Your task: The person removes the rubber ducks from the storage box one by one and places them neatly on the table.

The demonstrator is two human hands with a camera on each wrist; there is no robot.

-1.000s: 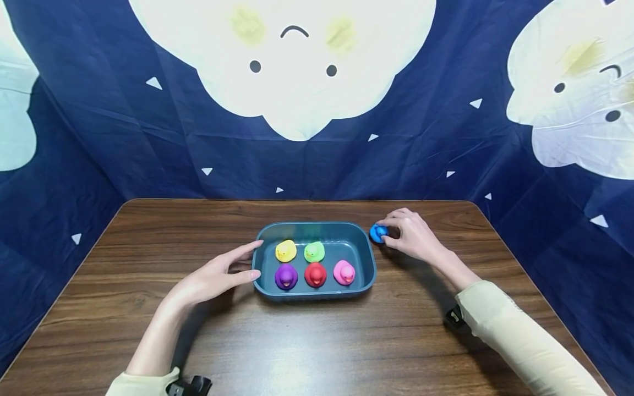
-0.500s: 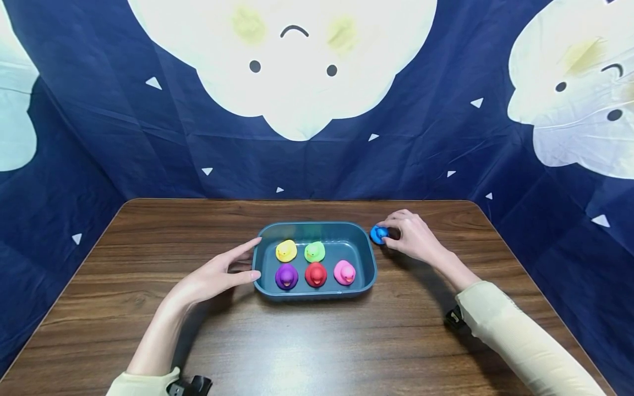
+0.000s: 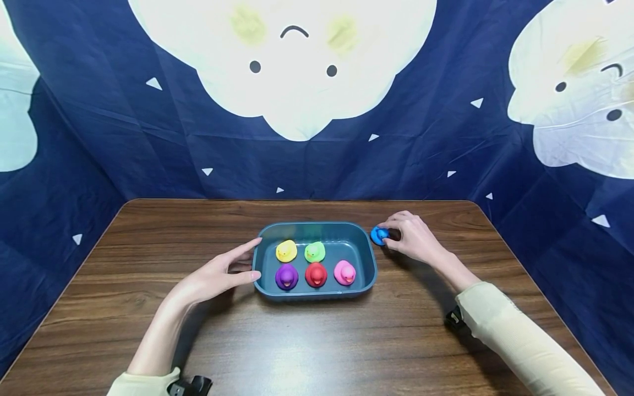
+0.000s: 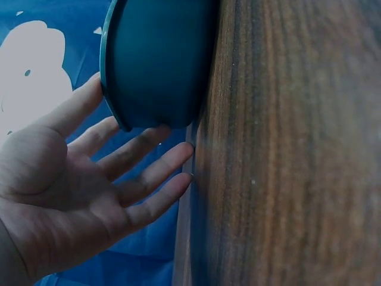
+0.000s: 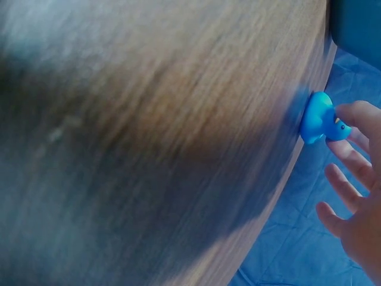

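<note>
Beside the right end of a dark teal plastic tub [image 3: 317, 297], my right hand [image 3: 412, 237] pinches a blue rubber duck [image 3: 378, 236] by its head, between thumb and index finger. The right wrist view has this duck [image 5: 319, 118] upright with its base at the tabletop; the other fingers spread loosely below. My left hand [image 3: 213, 278] rests against the tub's left end, thumb at the rim and fingers fairly straight along the end wall [image 4: 161, 65]. Inside the tub sit a yellow duck [image 3: 286, 251], a green duck [image 3: 314, 252], a purple duck [image 3: 286, 276], a red duck [image 3: 315, 274] and a pink duck [image 3: 344, 272].
The wooden table [image 3: 297, 346] reaches back to a dark blue cloth [image 3: 163, 148] printed with white clouds and small triangles. The tub's right part is bare inside, behind and beside the pink duck. Both wrists carry black straps with cameras.
My right hand and the blue duck have shifted very slightly toward me. The left hand, the tub and the ducks inside keep their places.
</note>
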